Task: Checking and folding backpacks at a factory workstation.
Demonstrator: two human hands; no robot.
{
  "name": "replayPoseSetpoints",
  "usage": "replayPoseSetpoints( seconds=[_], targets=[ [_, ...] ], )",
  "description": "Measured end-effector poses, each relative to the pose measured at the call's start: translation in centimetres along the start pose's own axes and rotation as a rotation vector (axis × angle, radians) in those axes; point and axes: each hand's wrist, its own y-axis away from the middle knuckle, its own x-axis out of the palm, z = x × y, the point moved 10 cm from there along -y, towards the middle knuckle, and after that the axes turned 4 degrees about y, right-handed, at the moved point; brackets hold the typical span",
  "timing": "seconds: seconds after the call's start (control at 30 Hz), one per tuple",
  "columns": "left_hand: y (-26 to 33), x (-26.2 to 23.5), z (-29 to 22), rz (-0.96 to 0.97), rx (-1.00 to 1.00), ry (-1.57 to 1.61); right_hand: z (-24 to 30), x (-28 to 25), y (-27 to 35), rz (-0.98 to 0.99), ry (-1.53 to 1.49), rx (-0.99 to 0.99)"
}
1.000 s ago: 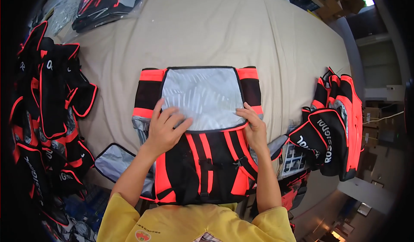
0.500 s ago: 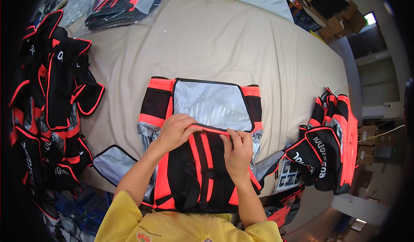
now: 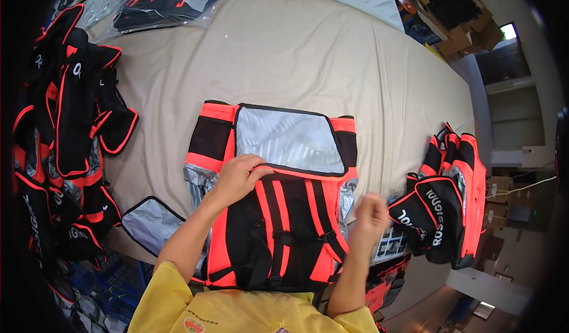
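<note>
A black and neon-coral backpack (image 3: 289, 199) lies on the table in front of me, its shoulder straps facing up. At its far end a flap (image 3: 287, 137) with a pale grey lining and black binding lies spread out. My left hand (image 3: 240, 177) pinches the coral seam at the flap's near edge, thumb and fingers together. Lifted off the bag, my right hand (image 3: 370, 219) is to the right of it; its curled fingers are smeared by motion, so I cannot make out whether anything is in them. A grey-lined panel (image 3: 153, 223) sticks out at the bag's left.
Several similar black and coral pieces (image 3: 77, 113) are heaped at the left edge, more pieces (image 3: 444, 199) at the right. A clear plastic bag (image 3: 169, 4) of folded goods lies far left on the beige table cover (image 3: 284, 54). Cardboard boxes (image 3: 468, 33) stand far right.
My right hand has let go of the flap's near seam and moved right and slightly down, past the bag's side. My left hand has stayed on the seam.
</note>
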Motion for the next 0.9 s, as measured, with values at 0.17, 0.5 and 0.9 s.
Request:
replayPoseSetpoints(
  seconds=[0.17, 0.5, 0.9],
  targets=[
    [0.1, 0.1, 0.5, -0.03, -0.026, 0.042, -6.5, -19.7, 4.1, -0.235, 0.672, 0.0],
    [9.3, 4.0, -3.7, 0.038, 0.339, -0.475, -6.8, -15.3, 7.8, -0.101, 0.992, 0.055],
    [13.2, 5.9, -0.6, 0.087, 0.177, -0.503, -8.4, 9.5, 1.6, 0.281, 1.141, -0.451]
  ],
)
